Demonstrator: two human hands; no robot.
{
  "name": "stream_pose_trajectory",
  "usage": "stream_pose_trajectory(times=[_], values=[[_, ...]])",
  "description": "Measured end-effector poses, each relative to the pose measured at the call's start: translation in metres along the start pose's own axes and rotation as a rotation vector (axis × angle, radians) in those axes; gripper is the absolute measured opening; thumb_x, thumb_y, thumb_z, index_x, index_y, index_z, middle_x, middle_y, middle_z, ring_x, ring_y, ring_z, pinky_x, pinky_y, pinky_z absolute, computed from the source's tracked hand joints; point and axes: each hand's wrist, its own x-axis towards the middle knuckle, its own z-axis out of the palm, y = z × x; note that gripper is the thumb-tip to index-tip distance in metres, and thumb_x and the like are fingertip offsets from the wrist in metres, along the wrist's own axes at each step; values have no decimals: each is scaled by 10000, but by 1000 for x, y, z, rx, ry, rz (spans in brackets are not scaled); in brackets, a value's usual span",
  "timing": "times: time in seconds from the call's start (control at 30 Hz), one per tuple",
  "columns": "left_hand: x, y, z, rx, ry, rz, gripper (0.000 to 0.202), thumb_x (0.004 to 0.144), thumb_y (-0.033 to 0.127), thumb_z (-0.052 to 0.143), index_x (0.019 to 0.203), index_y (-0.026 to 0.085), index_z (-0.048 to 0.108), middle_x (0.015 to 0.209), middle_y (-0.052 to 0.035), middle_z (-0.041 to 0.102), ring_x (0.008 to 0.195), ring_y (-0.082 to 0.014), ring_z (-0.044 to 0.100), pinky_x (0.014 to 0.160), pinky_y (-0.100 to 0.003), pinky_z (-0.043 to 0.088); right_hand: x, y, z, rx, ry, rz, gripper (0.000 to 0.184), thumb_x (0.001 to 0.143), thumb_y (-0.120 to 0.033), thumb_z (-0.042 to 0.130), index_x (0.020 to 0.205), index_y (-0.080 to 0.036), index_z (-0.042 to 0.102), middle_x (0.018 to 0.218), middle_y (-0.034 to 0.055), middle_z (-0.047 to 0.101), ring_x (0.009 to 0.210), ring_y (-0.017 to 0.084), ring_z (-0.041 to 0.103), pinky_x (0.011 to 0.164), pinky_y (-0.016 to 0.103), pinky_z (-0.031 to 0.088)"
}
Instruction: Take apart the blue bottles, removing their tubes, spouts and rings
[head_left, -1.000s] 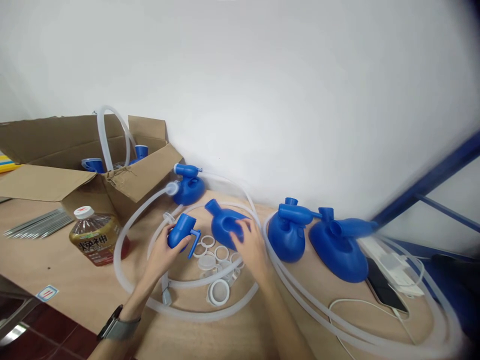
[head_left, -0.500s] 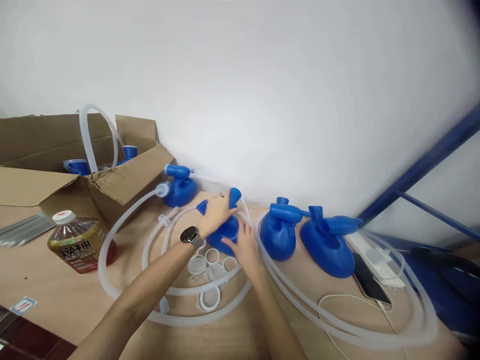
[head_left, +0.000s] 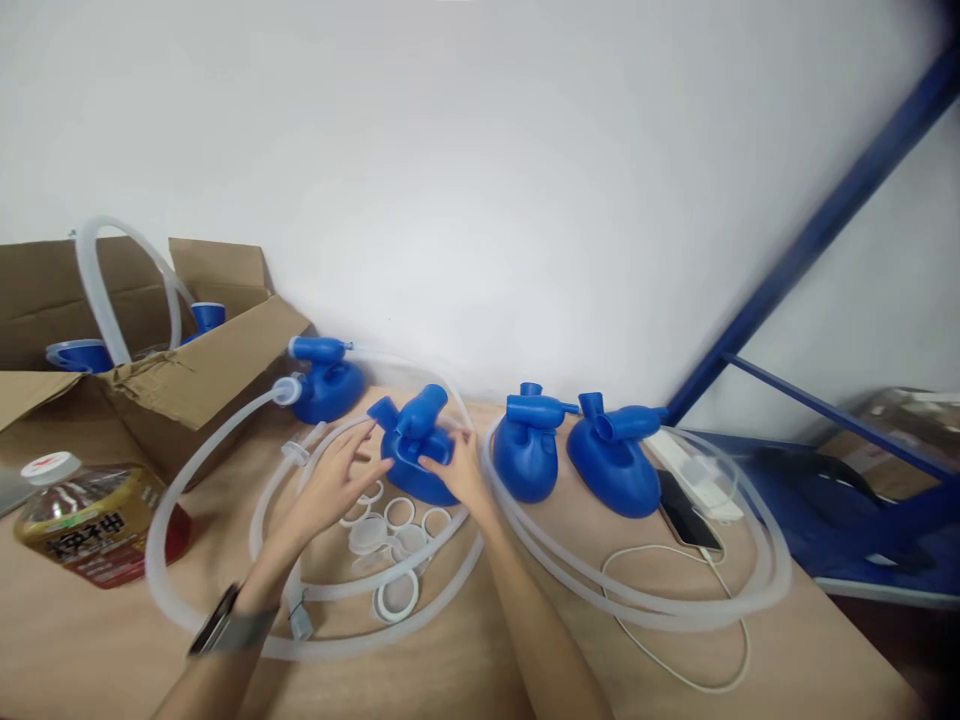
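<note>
Fingers (head_left: 440,462) of R hand (head_left: 460,478) grip blue part (head_left: 412,438), spout up-right.

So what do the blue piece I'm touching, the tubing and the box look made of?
The blue piece looks like moulded hard plastic: even colour, soft sheen. The tubing seems flexible silicone or PVC: milky, translucent, lying in curves. The box is brown cardboard: matt, creased flaps.
</note>
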Motion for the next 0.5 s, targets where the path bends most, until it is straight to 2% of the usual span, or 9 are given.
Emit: stream_pose_trajectory(times=[0.03, 0.1, 0.17, 0.23, 0.3, 0.37, 0.5], values=[[-21, -17, 0, -106, 43, -65, 737, 968, 706, 544, 1499, 195, 533, 1497, -140, 576, 1117, -250, 719, 795, -314, 634, 2, -1, 1, 27, 12, 10, 475, 812, -426, 805, 1172, -169, 631, 1345, 170, 542, 1289, 318, 583, 1130, 453, 466], [-65, -57, 2, -80, 69, -123, 688, 951, 728, 574, 1406, 214, 624, 1384, -122, 660, 1133, -273, 718, 763, -328, 642, 5, -4, 3, 70, 47, 32, 300, 890, -366, 710, 1108, -180, 624, 1302, 156, 572, 1269, 279, 604, 1130, 405, 464], [-106, -96, 4, 101, 158, -126, 607, 992, 685, 534, 1413, 259, 628, 1410, -94, 650, 1157, -292, 713, 848, -388, 638, 12, -9, 4, 97, 94, 76, 283, 947, -385, 628, 1139, -178, 611, 1293, 173, 582, 1268, 285, 607, 1125, 412, 460], [-142, -124, 6, 233, 182, -11, 543, 995, 639, 560, 1365, 253, 652, 1341, -85, 688, 1186, -308, 700, 981, -438, 603, 25, -15, 2, 113, 142, 150, 392, 980, -464, 572, 1208, -147, 592, 1336, 225, 559, 1293, 322, 595, 1116, 440, 456], [-168, -134, 10, 354, 189, 50, 471, 1047, 542, 508, 1395, 250, 634, 1374, -87, 669, 1242, -315, 668, 1034, -472, 562, 45, -19, -2, 122, 180, 234, 506, 986, -526, 545, 1269, -108, 572, 1389, 274, 521, 1338, 355, 568, 1119, 452, 441], [-183, -130, 15, 477, 225, 89, 447, 1079, 471, 441, 1424, 248, 616, 1391, -85, 667, 1285, -327, 638, 994, -484, 548, 69, -21, -10, 119, 216, 312, 543, 978, -527, 547, 1306, -94, 558, 1426, 284, 498, 1377, 372, 534, 1139, 462, 413], [-186, -113, 20, 634, 189, 157, 470, 1079, 422, 434, 1501, 287, 590, 1471, -86, 620, 1311, -312, 612, 954, -446, 515, 109, -18, -29, 74, 318, 434, 548, 980, -457, 569, 1400, -111, 496, 1534, 243, 435, 1464, 389, 413, 1194, 540, 334]])
